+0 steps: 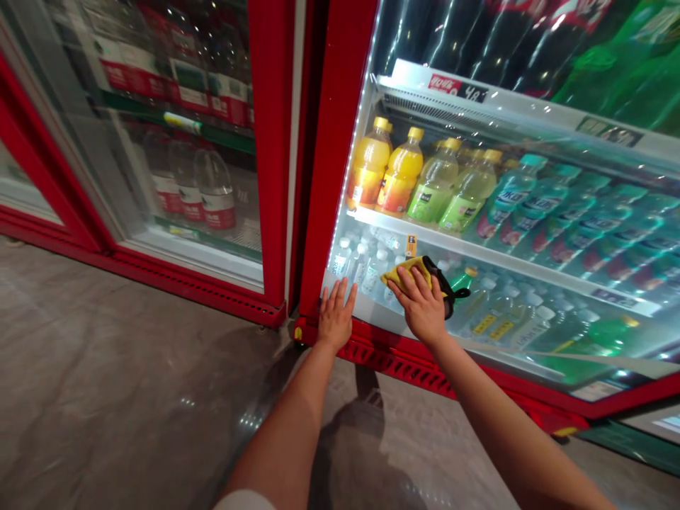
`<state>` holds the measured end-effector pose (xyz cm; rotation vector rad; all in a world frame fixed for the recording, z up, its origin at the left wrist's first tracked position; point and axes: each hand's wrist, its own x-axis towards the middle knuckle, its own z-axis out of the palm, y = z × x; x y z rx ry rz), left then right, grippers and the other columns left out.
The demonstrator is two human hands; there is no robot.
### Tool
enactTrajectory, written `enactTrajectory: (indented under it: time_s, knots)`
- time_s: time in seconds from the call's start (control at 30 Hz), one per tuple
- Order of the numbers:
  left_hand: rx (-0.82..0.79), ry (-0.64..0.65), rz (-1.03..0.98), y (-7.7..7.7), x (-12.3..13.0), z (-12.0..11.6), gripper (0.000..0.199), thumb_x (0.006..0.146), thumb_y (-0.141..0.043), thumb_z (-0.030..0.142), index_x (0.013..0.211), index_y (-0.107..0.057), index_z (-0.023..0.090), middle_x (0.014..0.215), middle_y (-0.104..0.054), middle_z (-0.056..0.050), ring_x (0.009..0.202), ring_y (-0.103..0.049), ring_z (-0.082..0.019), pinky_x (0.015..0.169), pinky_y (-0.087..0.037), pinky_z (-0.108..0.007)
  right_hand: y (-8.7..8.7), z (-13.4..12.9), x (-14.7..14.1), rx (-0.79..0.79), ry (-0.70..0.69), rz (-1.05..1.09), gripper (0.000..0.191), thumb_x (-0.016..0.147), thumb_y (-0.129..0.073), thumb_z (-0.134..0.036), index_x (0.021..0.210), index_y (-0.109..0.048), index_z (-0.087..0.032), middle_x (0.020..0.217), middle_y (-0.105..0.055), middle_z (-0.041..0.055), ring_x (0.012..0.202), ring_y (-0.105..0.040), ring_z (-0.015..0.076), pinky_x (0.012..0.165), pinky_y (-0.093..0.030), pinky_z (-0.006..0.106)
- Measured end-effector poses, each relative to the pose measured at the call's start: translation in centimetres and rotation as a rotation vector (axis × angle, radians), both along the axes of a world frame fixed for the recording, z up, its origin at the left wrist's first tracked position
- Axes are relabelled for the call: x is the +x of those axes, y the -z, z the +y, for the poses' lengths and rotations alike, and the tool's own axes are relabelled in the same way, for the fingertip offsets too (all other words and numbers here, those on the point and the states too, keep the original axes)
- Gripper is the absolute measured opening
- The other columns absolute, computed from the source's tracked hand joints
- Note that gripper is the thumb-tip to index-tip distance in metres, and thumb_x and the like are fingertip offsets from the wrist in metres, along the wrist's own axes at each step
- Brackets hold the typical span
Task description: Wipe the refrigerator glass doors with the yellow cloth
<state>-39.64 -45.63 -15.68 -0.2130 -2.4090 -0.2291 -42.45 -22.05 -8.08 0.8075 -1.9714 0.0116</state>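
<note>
My right hand [423, 301] presses a yellow cleaning cloth [419, 273] with a dark border and a black loop against the glass door [372, 308] of a red drinks fridge. Its fingers lie spread over the cloth, partly hiding it. To the left, my left hand [336, 315] rests flat and open at the lower corner of the same door, fingers pointing up, holding nothing. Behind the glass by both hands stand several clear water bottles [376, 269] on the bottom shelf.
Yellow juice bottles [401, 170] and blue-capped bottles [510, 195] line the shelf above, with large dark cola bottles [462, 35] higher up. A second red-framed fridge [273, 142] stands on the left. Grey floor [132, 382] lies in front, below a red vented base [396, 365].
</note>
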Motion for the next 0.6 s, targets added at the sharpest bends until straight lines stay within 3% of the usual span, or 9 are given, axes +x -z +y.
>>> enactTrajectory:
  time_s: [0.1,0.17,0.27,0.33,0.43,0.53,0.6]
  knots:
    - [0.007,-0.011,-0.003,0.1,0.0,0.1,0.084,0.082,-0.052,0.004,0.161,-0.030,0.019,0.170,-0.026,-0.013,0.159,-0.021,-0.028,0.130,-0.018,-0.053,0.3,-3.6,-0.7,0.000,-0.035,0.000,0.057,0.100,-0.050,-0.017,0.154,-0.046,-0.035,0.160,-0.048,0.0035,0.153,-0.035,0.0260,0.129,-0.009,0.055]
    - [0.013,-0.015,-0.002,0.0,0.0,0.0,0.083,0.083,-0.052,0.004,0.162,-0.029,0.017,0.170,-0.026,-0.013,0.159,-0.020,-0.028,0.131,-0.017,-0.053,1.1,-4.5,-0.7,0.084,-0.064,-0.018,0.054,0.101,-0.051,-0.019,0.152,-0.049,-0.034,0.159,-0.049,0.0033,0.150,-0.040,0.0250,0.130,-0.008,0.051]
    - [0.037,-0.038,0.002,-0.2,0.1,-0.5,0.083,0.082,-0.051,0.004,0.162,-0.028,0.015,0.171,-0.024,-0.014,0.159,-0.020,-0.028,0.131,-0.017,-0.053,2.0,-3.3,-0.3,0.246,-0.120,-0.028,0.048,0.100,-0.053,-0.019,0.147,-0.056,-0.031,0.156,-0.053,0.0008,0.143,-0.049,0.0224,0.130,-0.007,0.045]
    - [0.057,-0.059,0.010,-0.3,0.1,-1.1,0.083,0.082,-0.051,0.004,0.162,-0.028,0.014,0.171,-0.023,-0.014,0.159,-0.021,-0.029,0.130,-0.017,-0.055,1.5,-2.2,-0.1,0.291,-0.133,-0.022,0.047,0.100,-0.053,-0.018,0.146,-0.057,-0.031,0.155,-0.055,-0.0007,0.141,-0.051,0.0211,0.130,-0.008,0.043]
    - [0.094,-0.090,0.031,-0.3,0.2,-1.6,0.084,0.082,-0.050,0.003,0.162,-0.028,0.013,0.170,-0.024,-0.015,0.159,-0.020,-0.030,0.130,-0.019,-0.056,0.0,-2.7,-0.2,0.194,-0.074,-0.018,0.053,0.100,-0.052,-0.016,0.150,-0.052,-0.034,0.158,-0.051,0.0001,0.146,-0.046,0.0230,0.129,-0.010,0.046]
    - [0.122,-0.103,0.049,-0.1,0.3,-1.7,0.086,0.081,-0.050,0.004,0.163,-0.024,0.014,0.170,-0.025,-0.015,0.159,-0.020,-0.030,0.129,-0.019,-0.057,-1.0,-5.6,-0.8,0.093,-0.041,-0.021,0.056,0.100,-0.050,-0.016,0.153,-0.049,-0.035,0.161,-0.047,0.0024,0.150,-0.040,0.0265,0.128,-0.011,0.052]
    - [0.138,-0.117,0.046,0.0,0.4,-1.6,0.089,0.080,-0.052,0.004,0.163,-0.022,0.016,0.170,-0.025,-0.015,0.158,-0.021,-0.029,0.129,-0.019,-0.058,-0.8,-7.5,-1.2,0.117,-0.066,-0.026,0.054,0.100,-0.051,-0.017,0.152,-0.050,-0.032,0.161,-0.047,0.0030,0.150,-0.040,0.0268,0.128,-0.011,0.052]
